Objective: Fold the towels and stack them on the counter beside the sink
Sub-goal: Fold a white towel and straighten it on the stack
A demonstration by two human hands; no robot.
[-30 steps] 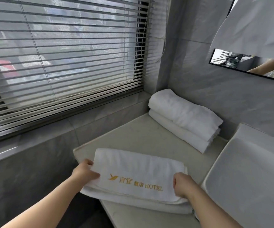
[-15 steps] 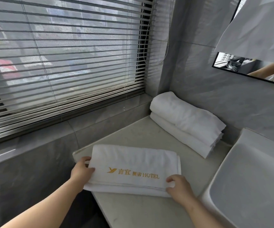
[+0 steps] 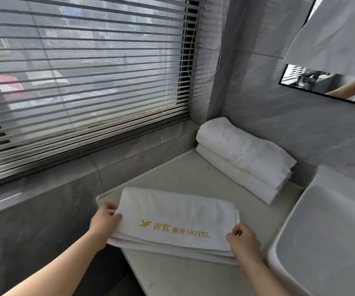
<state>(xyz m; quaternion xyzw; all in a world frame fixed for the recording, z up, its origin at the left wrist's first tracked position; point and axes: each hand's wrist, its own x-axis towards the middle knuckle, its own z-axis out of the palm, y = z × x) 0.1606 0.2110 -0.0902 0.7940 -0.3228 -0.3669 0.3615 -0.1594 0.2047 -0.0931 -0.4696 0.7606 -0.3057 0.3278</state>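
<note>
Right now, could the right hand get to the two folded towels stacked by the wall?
Probably yes. The right hand sits on the logo towel, and only bare counter lies between it and the stacked towels.

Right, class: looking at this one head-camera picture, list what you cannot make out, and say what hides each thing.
- Sink: its basin and right side are cut off by the picture's edge.
- Folded towel: its left end overhangs the counter; the left hand hides what supports it.
- Towel stack: the number of towels is unclear, since the folds merge.
- Mirror: mostly covered by a white sheet.
</note>
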